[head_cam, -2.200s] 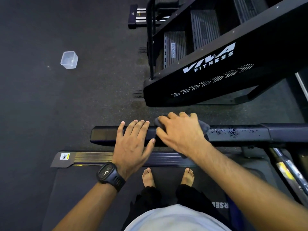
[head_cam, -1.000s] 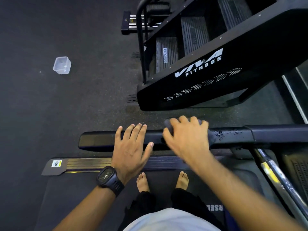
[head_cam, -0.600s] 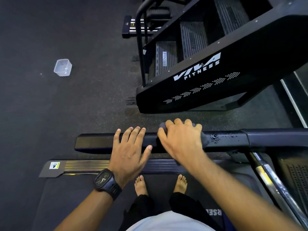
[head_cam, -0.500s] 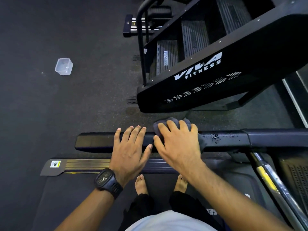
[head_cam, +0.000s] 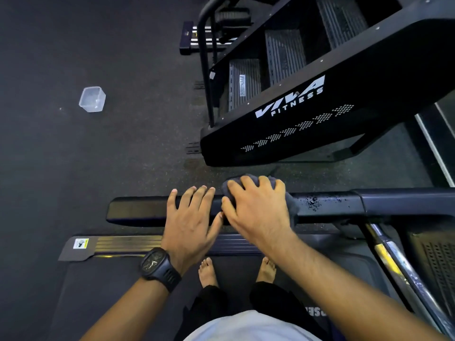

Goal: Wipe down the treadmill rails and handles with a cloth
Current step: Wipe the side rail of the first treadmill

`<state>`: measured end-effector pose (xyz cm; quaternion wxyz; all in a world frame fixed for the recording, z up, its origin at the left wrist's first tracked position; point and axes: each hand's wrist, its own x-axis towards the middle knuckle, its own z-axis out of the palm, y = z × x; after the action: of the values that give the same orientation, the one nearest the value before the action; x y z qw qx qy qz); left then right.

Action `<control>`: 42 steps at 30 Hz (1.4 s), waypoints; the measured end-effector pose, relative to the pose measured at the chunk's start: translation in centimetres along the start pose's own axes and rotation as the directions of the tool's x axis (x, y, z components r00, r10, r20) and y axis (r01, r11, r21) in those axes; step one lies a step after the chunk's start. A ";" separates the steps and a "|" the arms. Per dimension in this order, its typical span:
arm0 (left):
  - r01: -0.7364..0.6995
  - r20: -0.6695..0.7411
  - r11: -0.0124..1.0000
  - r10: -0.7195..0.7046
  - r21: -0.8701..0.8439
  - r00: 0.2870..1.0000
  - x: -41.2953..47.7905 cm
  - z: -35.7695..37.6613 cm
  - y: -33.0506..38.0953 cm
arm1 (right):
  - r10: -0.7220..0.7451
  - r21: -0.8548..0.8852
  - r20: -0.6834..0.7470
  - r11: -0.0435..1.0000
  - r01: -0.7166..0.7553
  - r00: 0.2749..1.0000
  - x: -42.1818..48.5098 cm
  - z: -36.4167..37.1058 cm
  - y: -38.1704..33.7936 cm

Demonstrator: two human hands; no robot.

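Looking at where this could go sideways: the wet patch is the main worry. A scatter of droplets (head_cam: 317, 201) sits on the treadmill's black handrail (head_cam: 138, 210) just right of the cloth (head_cam: 292, 207). If the wipe only runs leftward, that liquid stays there, or drips toward the belt (head_cam: 98, 291), where the person's bare feet (head_cam: 208, 271) are planted. Wet rail plus bare feet is probably a slip risk. The other snag is that the two hands are crowded together. The left thumb is right up against the right hand (head_cam: 256, 210), so a stroke to the left would likely bump into the left hand (head_cam: 190, 220) unless it shifts first.

Pose-wise, the right hand lies on top of the rail with the grey cloth bunched under it. Its fingers (head_cam: 246, 184) curl over the cloth at the rail's far edge, pressing it down. The left hand lies flat on the rail beside it with fingers (head_cam: 197, 195) straight, slightly spread and holding nothing, so it looks like a brace. Both forearms reach out from the body, and a black watch (head_cam: 157, 265) sits on the left wrist. The underside of the rail can't be seen, so no telling if it's been covered.
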<state>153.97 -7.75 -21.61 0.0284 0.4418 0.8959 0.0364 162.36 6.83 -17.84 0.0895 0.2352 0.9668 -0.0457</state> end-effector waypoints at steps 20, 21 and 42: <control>0.008 -0.052 1.000 -0.009 -0.027 0.999 0.8 0.3 2.2 | 0.168 0.033 0.228 0.983 -0.180 0.959 2.6 -1.6 5.5; 0.012 -0.060 1.000 -0.014 -0.024 0.998 0.8 0.4 2.2 | 0.151 -0.003 0.139 0.988 -0.152 0.979 1.5 -1.1 5.2; -0.054 -0.034 0.997 0.052 -0.057 0.998 0.5 0.2 2.6 | 0.042 0.074 0.164 0.996 -0.054 0.986 1.6 -1.5 3.7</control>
<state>155.70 -5.73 -21.55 0.0258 0.4636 0.8829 0.0701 162.50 11.05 -16.80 0.1599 0.2572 0.9477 -0.1004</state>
